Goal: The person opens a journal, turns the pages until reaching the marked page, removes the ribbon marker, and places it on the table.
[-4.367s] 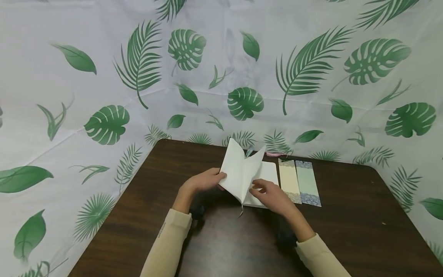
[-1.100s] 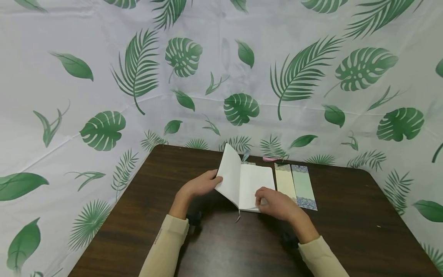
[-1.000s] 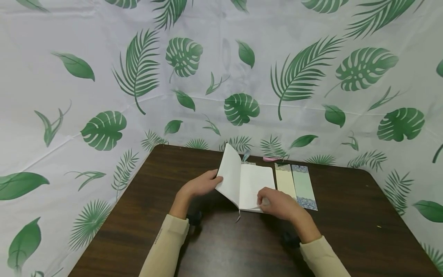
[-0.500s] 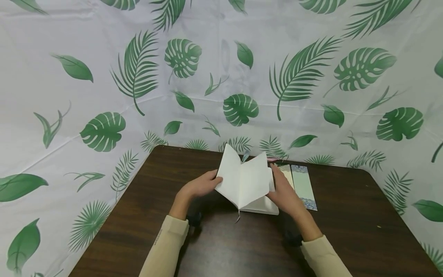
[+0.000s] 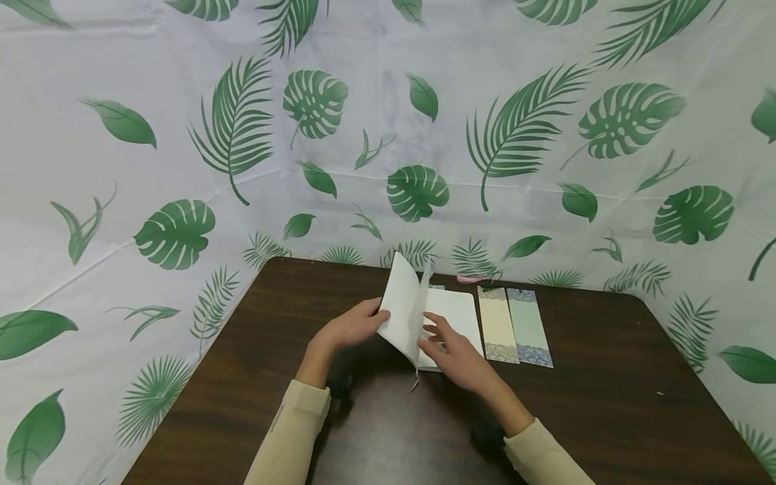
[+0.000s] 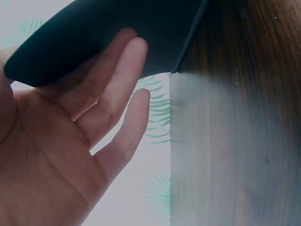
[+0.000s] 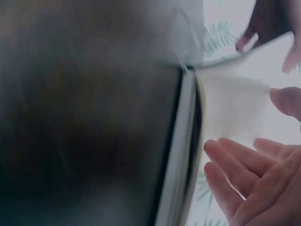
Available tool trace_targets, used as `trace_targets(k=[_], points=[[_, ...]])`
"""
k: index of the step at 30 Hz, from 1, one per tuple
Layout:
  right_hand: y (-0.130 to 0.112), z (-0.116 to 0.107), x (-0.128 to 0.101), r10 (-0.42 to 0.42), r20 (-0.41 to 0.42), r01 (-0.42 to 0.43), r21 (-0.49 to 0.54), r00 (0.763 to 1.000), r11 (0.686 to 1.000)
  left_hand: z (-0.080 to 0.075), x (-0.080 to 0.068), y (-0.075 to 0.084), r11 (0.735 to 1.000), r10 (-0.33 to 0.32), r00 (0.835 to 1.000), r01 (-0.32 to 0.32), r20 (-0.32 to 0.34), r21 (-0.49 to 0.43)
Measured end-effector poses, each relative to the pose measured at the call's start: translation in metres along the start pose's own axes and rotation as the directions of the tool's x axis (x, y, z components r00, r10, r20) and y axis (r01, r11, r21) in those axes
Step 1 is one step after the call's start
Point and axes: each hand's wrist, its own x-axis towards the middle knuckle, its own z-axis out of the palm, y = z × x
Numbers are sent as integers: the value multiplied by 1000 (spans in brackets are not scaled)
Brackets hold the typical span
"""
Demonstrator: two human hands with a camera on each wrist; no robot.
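Note:
An open notebook (image 5: 459,316) with blank white pages and a dark cover (image 6: 122,28) lies in the middle of the table. My left hand (image 5: 351,325) holds its raised left side, thumb on the page and fingers behind the cover. A loose page (image 5: 422,296), blurred, stands nearly upright by the spine. My right hand (image 5: 451,350) is beside that page, fingers loosely bent; in the right wrist view its thumb and fingers are apart. Whether the thumb touches the page I cannot tell. A thin ribbon (image 5: 415,381) hangs from the spine's near end.
Right of the notebook, a cream bookmark (image 5: 498,322) and a mint bookmark (image 5: 529,327) with blue patterned ends lie side by side. A pink tassel (image 5: 469,279) lies behind them. The dark wooden table (image 5: 612,377) meets a leaf-printed cloth (image 5: 364,108) at the back.
Half a second ago my right hand held a lifted page at the notebook's right; the page has swung left towards the spine and the hand moved left with it. The left hand keeps its hold.

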Motion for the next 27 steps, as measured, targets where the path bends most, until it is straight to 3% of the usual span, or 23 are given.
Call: trace_targets(k=[10,19,27], points=[[-6,13,-5,-47,68,49,-26,997,998,2,1,-1,999,23,1000,-23,1,-32],[-7,14,-9,-80,120,91,-89,990,992,5,-3,3,996,-77,987,83,-139,39],[-7,10,-7,-160,142,177,-118,977,977,1,-3,1,998,-26,991,35,-131,62]])
